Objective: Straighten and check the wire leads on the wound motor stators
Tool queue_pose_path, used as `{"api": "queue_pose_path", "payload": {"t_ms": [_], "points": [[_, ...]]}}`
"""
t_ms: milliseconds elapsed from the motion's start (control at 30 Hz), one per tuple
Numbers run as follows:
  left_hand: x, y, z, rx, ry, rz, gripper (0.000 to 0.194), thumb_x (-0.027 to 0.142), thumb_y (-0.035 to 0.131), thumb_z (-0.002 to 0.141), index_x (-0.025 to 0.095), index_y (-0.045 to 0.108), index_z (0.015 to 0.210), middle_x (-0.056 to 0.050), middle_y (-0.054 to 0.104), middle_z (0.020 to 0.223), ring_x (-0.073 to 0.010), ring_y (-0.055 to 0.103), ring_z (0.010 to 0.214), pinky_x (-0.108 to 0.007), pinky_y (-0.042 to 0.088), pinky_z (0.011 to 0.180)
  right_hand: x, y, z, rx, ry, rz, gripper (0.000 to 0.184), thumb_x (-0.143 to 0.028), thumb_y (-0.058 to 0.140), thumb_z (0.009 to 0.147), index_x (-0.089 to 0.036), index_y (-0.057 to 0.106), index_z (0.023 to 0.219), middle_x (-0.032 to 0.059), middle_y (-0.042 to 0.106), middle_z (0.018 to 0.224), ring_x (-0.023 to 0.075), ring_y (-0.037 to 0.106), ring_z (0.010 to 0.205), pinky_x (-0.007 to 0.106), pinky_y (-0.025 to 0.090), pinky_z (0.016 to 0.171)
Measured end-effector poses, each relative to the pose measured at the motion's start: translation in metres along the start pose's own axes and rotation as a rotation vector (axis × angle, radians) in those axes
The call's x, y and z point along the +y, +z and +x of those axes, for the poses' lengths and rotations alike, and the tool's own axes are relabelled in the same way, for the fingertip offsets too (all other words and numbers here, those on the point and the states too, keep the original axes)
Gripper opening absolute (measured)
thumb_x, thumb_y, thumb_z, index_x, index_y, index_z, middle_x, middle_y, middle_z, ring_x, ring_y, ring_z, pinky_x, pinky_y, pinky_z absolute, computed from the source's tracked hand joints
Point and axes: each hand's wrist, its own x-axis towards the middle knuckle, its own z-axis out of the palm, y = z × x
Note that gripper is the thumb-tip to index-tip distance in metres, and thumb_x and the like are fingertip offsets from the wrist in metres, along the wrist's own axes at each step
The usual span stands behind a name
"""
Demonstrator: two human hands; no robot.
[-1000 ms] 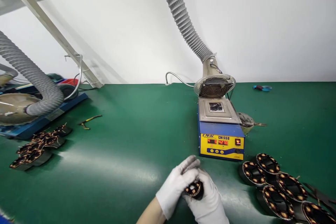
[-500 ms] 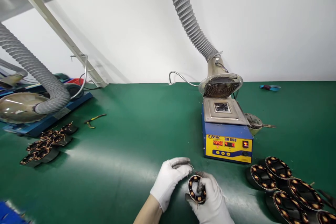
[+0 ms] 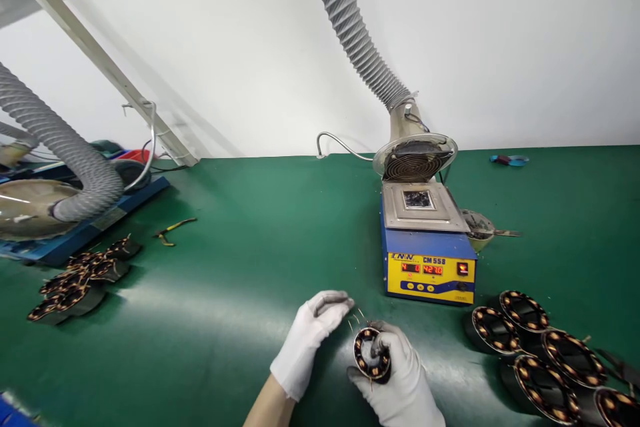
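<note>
My right hand (image 3: 397, 373), in a white glove with darkened fingertips, grips a small round motor stator (image 3: 358, 353) with copper windings round its black ring. One finger reaches into its central opening and the thumb presses its near side. Several thin wire leads (image 3: 360, 315) stick up from its far edge. Just left of these leads is my gloved left hand (image 3: 313, 337), its thumb and fingers drawn together at the tips. Whether a lead lies between those fingertips I cannot make out.
A blue and yellow solder pot (image 3: 430, 270) stands ahead under an exhaust hood. Beside it sits a small cup (image 3: 477, 227) with a flat tool across it. More stators stand at right (image 3: 545, 387) and left (image 3: 83, 280). A yellow-handled tool (image 3: 175, 230) lies on the green table.
My left hand has drawn back slightly left and up from the stator, and the leads now show more. The stator has turned a little in my right hand. The view has shifted slightly.
</note>
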Motion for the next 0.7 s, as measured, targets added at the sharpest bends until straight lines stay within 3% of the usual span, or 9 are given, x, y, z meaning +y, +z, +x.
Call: {"api": "queue_pose_path", "payload": {"t_ms": [100, 267, 433, 500, 633, 700], "points": [[0.000, 0.001, 0.000, -0.061, -0.042, 0.084, 0.046, 0.027, 0.077, 0.054, 0.010, 0.065, 0.095, -0.011, 0.069, 0.088, -0.0237, 0.063, 0.086, -0.030, 0.048, 0.079, 0.000, 0.000, 0.001, 0.005, 0.022, 0.053, 0.042, -0.019, 0.064, 0.057, -0.024, 0.046, 0.095, 0.0059, 0.060, 0.100, 0.0224, 0.061, 0.087, 0.033, 0.051, 0.073], [-0.023, 0.014, 0.004, 0.079, -0.040, 0.070, 0.018, 0.021, 0.072, 0.053, 0.011, 0.066, 0.067, -0.007, 0.068, 0.070, -0.0181, 0.061, 0.067, -0.026, 0.047, 0.065, 0.004, 0.004, -0.001, 0.028, 0.093, 0.031, 0.052, -0.024, 0.063, 0.059, -0.022, 0.045, 0.108, 0.0052, 0.063, 0.091, 0.0211, 0.064, 0.077, 0.031, 0.053, 0.068], [-0.032, 0.016, 0.007, 0.103, -0.021, -0.063, 0.017, 0.019, 0.072, 0.049, 0.013, 0.057, 0.056, -0.002, 0.063, 0.059, -0.0123, 0.055, 0.056, -0.022, 0.044, 0.058, 0.011, 0.008, -0.007, 0.020, 0.125, 0.023, 0.056, -0.026, 0.064, 0.058, -0.021, 0.044, 0.110, 0.0064, 0.064, 0.094, 0.0225, 0.064, 0.081, 0.032, 0.054, 0.071], [-0.029, 0.016, 0.008, 0.102, -0.005, -0.038, 0.017, 0.017, 0.071, 0.049, 0.013, 0.059, 0.061, -0.004, 0.065, 0.064, -0.0140, 0.057, 0.060, -0.023, 0.046, 0.060, 0.013, 0.009, -0.009, 0.018, 0.143, 0.026, 0.058, -0.028, 0.065, 0.059, -0.021, 0.044, 0.112, 0.0075, 0.064, 0.096, 0.0232, 0.065, 0.083, 0.033, 0.054, 0.073], [-0.019, 0.023, 0.005, -0.003, -0.052, 0.041, 0.041, 0.012, 0.071, 0.047, 0.012, 0.066, 0.089, -0.008, 0.069, 0.082, -0.0207, 0.063, 0.076, -0.028, 0.048, 0.070, 0.012, 0.009, -0.008, 0.035, 0.138, 0.045, 0.067, -0.030, 0.064, 0.060, -0.018, 0.040, 0.122, 0.0111, 0.064, 0.103, 0.0250, 0.064, 0.089, 0.034, 0.054, 0.076], [-0.016, 0.027, 0.005, -0.011, -0.065, 0.048, 0.028, 0.016, 0.070, 0.050, 0.011, 0.069, 0.078, -0.008, 0.069, 0.075, -0.0202, 0.062, 0.071, -0.027, 0.048, 0.067, 0.011, 0.009, -0.007, 0.033, 0.125, 0.050, 0.071, -0.030, 0.063, 0.061, -0.017, 0.037, 0.126, 0.0120, 0.063, 0.107, 0.0254, 0.063, 0.092, 0.034, 0.053, 0.078]]}}
